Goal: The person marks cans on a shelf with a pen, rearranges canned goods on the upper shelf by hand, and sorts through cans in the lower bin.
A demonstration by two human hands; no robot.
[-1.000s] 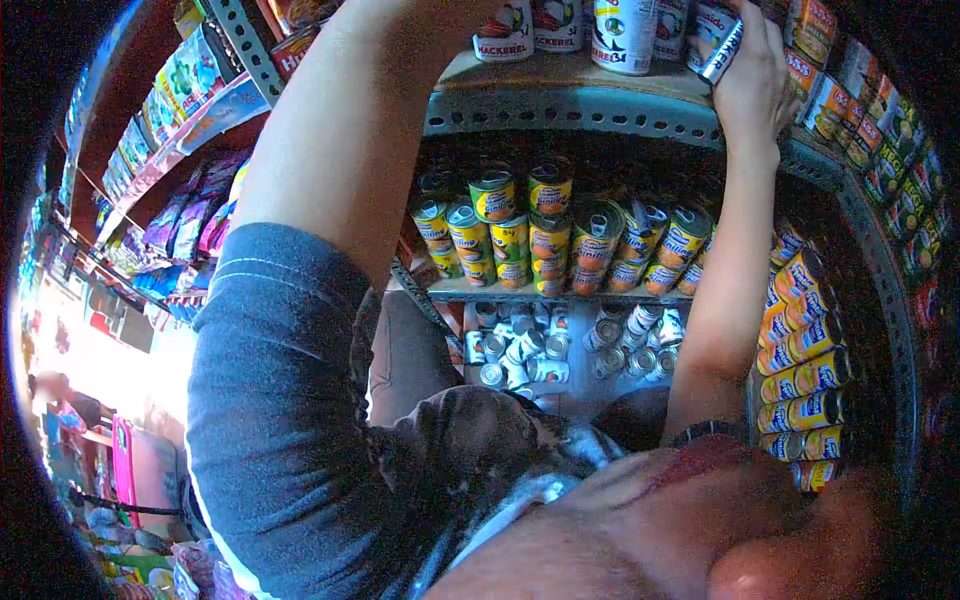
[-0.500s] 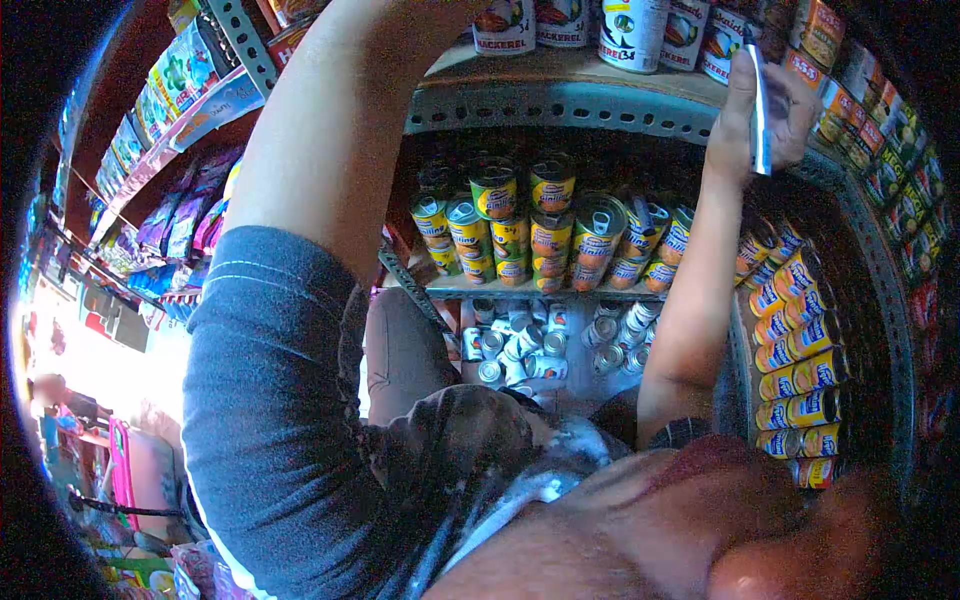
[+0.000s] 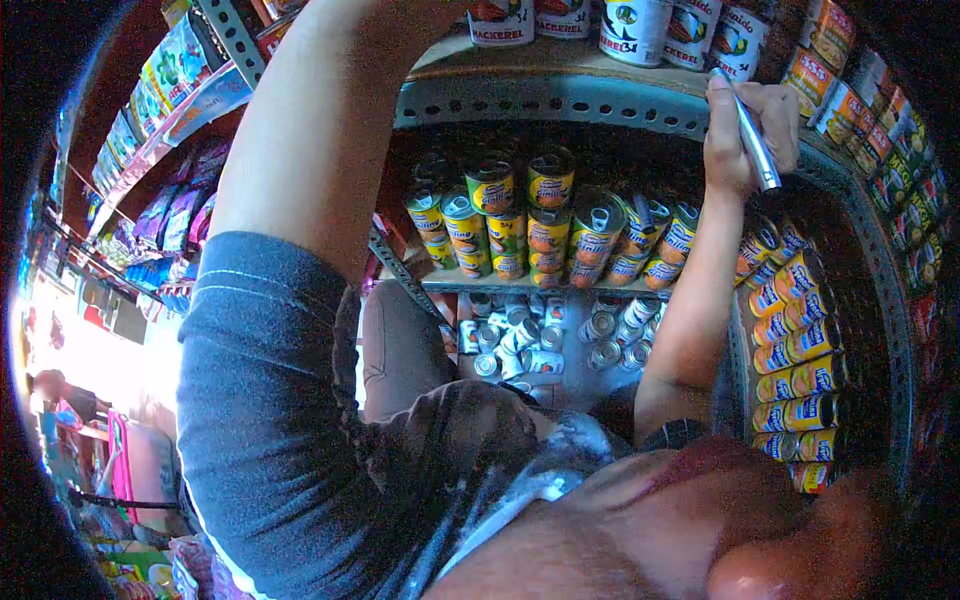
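Note:
My right hand (image 3: 750,135) is closed round a silver-white marker (image 3: 757,140). The marker slants, its upper end close to the lower edge of a white mackerel can (image 3: 738,45). More mackerel cans (image 3: 632,30) stand upright in a row on the top shelf (image 3: 560,62), several with handwritten marks at the bottom of their labels. My left arm, bare below a dark blue sleeve, runs up the left side and out at the top edge; its hand is out of view.
Yellow cans (image 3: 548,232) stand stacked on the shelf below, with more yellow cans (image 3: 800,370) at the right. Whitish cans (image 3: 520,335) lie jumbled lower down. Packets (image 3: 180,75) line the left shelves. A perforated metal edge (image 3: 560,108) borders the top shelf.
My right hand has drawn back from the mackerel cans, turning the marker from beside them to a slant below the rightmost white can. The view has shifted slightly.

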